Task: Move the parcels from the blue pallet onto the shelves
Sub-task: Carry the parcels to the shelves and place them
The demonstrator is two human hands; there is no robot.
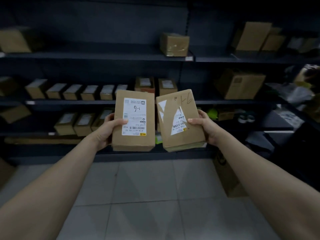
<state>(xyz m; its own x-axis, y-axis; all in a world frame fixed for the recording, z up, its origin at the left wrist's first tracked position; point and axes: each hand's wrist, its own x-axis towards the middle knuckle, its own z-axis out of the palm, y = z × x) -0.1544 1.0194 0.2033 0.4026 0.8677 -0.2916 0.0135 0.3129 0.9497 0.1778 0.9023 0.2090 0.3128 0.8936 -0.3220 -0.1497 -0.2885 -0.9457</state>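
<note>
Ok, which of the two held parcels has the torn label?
The right parcel, in the right hand: its white label is ripped into scraps. The left parcel, in the left hand, carries a whole label.

The left hand (108,130) grips a brown parcel (136,135) by its left edge, thumb on its white label (134,116); the right hand (206,129) grips a second parcel (181,135) by its right edge, thumb beside a torn label; both parcels are held up side by side, just apart, before dark shelves (103,57); small boxes (72,91) sit in rows there; a cardboard box (226,179) stands on the tiled floor (143,196).
</note>
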